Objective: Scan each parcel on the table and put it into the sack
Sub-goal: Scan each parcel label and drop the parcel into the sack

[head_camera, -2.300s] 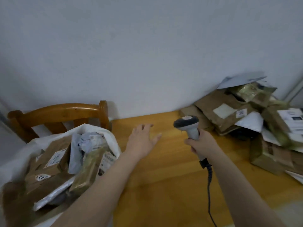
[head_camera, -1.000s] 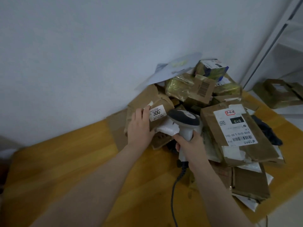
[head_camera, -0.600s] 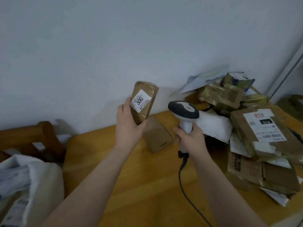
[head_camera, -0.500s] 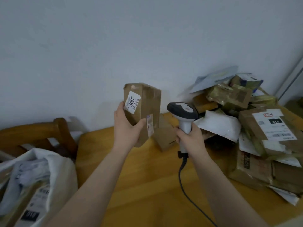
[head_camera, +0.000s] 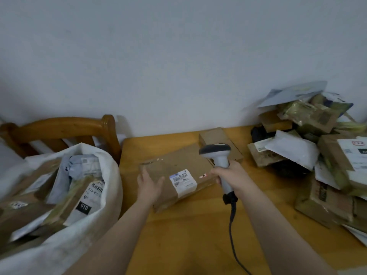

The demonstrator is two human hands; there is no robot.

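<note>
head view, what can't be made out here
All in the head view:
Box label: print too small, blurred.
Sack: lower parcels hidden by top ones; left edge cuts it.
Parcel pile: cut by right edge.
Scanner window: faces away from camera.

Count as I read it off my screen.
- Hands: two, left hand (head_camera: 150, 183) and right hand (head_camera: 230, 175).
- Scanner (head_camera: 216, 153): one, with one cord (head_camera: 232, 235).
- Table (head_camera: 188, 245): one.
- Chair (head_camera: 59, 126): one.
- Sack (head_camera: 95, 223): one. Parcels (head_camera: 87, 197) inside: I make out at least three, the rest blurred.
- Loose boxes mid-table: two, a large box (head_camera: 178, 163) bearing one white label (head_camera: 183, 182), and a small box (head_camera: 216, 135).
- Heap (head_camera: 325, 195) at the right: too jumbled for me to count. I pick out one white padded bag (head_camera: 292, 147) and one grey envelope (head_camera: 294, 93).
</note>
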